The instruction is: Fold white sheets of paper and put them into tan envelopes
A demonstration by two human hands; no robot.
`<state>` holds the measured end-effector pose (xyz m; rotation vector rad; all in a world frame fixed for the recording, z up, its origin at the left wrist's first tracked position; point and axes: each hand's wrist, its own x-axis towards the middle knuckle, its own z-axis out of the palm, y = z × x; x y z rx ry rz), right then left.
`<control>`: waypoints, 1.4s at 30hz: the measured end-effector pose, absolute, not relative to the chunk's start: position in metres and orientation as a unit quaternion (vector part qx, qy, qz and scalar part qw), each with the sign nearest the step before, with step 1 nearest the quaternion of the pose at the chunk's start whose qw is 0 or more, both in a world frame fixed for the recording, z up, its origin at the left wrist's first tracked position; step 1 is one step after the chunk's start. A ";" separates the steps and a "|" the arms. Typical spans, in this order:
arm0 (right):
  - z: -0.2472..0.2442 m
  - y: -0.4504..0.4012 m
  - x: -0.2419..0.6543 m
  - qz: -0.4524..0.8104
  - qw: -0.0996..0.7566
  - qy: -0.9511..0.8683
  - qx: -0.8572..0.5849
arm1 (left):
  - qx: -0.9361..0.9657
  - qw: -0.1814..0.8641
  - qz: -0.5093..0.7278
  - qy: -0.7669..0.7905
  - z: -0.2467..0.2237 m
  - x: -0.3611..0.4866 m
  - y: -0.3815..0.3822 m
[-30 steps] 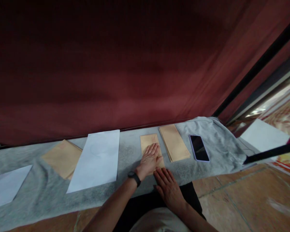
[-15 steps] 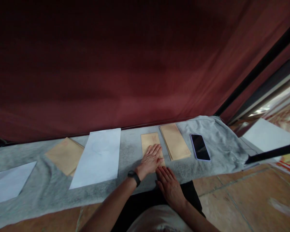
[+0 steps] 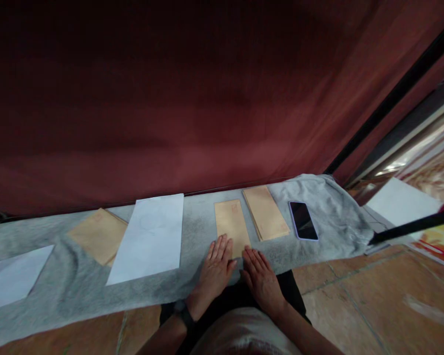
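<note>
A single tan envelope (image 3: pixel 232 222) with a small reddish print near its top lies flat on the grey cloth (image 3: pixel 198 236) in front of me. My left hand (image 3: pixel 216 266) lies flat over its lower left edge, palm down with fingers stretched out. At the lower right corner rests my right hand (image 3: pixel 261 276), also flat, its fingertips touching the paper. Nothing is gripped in either hand. Just right of this envelope sits a stack of tan envelopes (image 3: pixel 267 213).
A purple-edged phone (image 3: pixel 303 220) lies right of the stack. To the left are white paper sheets (image 3: pixel 150 239), more tan envelopes (image 3: pixel 98 234) and another white sheet (image 3: pixel 17 276). A dark red curtain (image 3: pixel 192 123) hangs behind; a black pole (image 3: pixel 392 101) slants at right.
My left hand has slid down and left from the middle of the envelope to its lower edge, uncovering more of it. The right hand stays near the lower corner.
</note>
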<state>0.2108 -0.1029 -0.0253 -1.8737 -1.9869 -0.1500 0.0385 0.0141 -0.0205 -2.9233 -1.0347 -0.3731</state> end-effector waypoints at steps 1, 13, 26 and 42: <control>-0.026 -0.103 0.211 -0.057 0.203 -0.709 -0.674 | -0.924 0.014 -0.132 -0.358 -0.024 0.035 0.011; -0.026 -0.104 0.210 -0.068 0.203 -0.693 -0.689 | -0.867 -0.023 -0.194 -0.458 -0.026 0.045 -0.012; -0.019 -0.088 0.219 -0.025 0.202 -0.714 -0.670 | -0.965 -0.015 -0.108 -0.239 -0.013 0.047 -0.022; -0.029 0.033 0.215 -0.056 0.162 -0.627 -0.760 | -0.963 -0.019 -0.108 -0.247 -0.018 0.052 -0.018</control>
